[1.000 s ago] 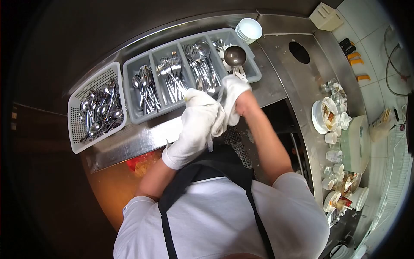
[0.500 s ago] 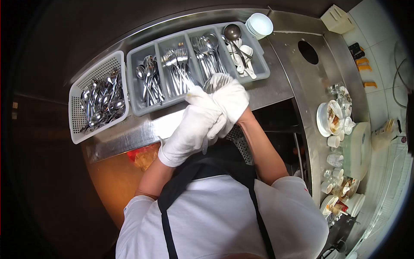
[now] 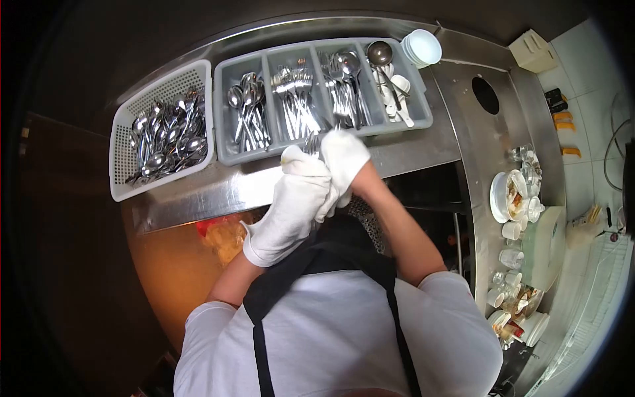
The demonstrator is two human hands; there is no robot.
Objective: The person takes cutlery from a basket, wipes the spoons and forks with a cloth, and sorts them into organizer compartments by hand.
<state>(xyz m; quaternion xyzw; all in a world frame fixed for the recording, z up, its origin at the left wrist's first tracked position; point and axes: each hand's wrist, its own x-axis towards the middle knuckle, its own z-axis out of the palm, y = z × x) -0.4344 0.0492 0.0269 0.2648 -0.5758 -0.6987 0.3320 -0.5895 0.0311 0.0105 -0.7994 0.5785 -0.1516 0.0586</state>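
Steel counter point(image 3: 410, 151); grey tray point(image 3: 254, 156); left hand point(image 3: 301, 188), right hand point(image 3: 345, 157), both white-covered; forks point(image 3: 312, 142).
Forks: near side of tray, left fingers closed round them; right fingers hidden, cannot tell. Best handling: firm hold, tines clear of palms.

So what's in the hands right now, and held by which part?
At least one fork, where the left hand and right hand meet. Its tine end sticks out; the exact grip is hidden.

Can pass along the steel counter's front strip point(image 3: 198, 198); meets the grey tray's wall point(image 3: 250, 157) ahead, the white basket point(image 3: 163, 181) leftward.
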